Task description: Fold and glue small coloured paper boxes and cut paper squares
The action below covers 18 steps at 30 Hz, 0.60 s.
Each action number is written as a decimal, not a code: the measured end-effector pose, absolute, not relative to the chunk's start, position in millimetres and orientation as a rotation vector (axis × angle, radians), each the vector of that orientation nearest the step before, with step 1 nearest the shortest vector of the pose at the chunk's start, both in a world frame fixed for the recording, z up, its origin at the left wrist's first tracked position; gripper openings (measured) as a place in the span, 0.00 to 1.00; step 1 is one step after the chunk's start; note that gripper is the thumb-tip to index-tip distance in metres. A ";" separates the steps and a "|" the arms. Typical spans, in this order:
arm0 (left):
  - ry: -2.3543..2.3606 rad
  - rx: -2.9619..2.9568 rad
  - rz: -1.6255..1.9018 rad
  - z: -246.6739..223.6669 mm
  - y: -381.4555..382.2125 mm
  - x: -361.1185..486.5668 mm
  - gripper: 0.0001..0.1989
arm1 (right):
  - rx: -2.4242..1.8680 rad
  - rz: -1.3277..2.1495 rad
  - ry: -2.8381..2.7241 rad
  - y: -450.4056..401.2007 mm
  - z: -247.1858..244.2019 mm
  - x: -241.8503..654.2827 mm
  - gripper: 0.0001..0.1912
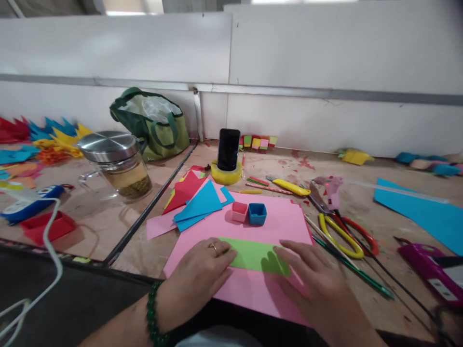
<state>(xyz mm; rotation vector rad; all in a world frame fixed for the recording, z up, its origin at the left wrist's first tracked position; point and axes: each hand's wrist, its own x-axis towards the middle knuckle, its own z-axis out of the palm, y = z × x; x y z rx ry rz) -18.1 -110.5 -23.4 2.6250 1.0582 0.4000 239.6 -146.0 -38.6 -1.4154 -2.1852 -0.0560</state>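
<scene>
A light green paper strip (pixel 249 256) lies across a large pink sheet (pixel 249 294). My left hand (pixel 200 270), with a ring and a green bead bracelet, rests its fingertips on the strip's left end, the thumb just below it. Over the right end, my right hand (pixel 311 279) spreads its fingers, the fingertips at the strip's edge. Beyond the strip stand a small pink paper box (pixel 239 212) and a blue paper box (pixel 257 214), side by side. Blue paper pieces (pixel 200 207) and red paper (pixel 185 190) overlap the sheet's far left corner.
A phone (pixel 228 149) leans in a yellow tape roll (pixel 226 173). To the right lie a yellow cutter (pixel 291 187), scissors (pixel 342 236), a pink glue gun (pixel 333 190) with its cord, and a purple stapler-like object (pixel 432 270). A glass tea mug (pixel 125 176) stands left, before a green bag (pixel 159 130).
</scene>
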 end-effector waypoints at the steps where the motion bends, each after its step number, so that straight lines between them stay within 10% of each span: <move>1: 1.065 2.646 0.351 -20.9 -110.6 -15.4 0.12 | -1.345 -0.016 -2.254 -146.2 -37.5 239.1 0.17; 18: 1.222 2.707 0.396 -33.3 -101.4 -7.8 0.09 | -1.129 -0.109 -2.430 -132.2 -59.1 250.8 0.16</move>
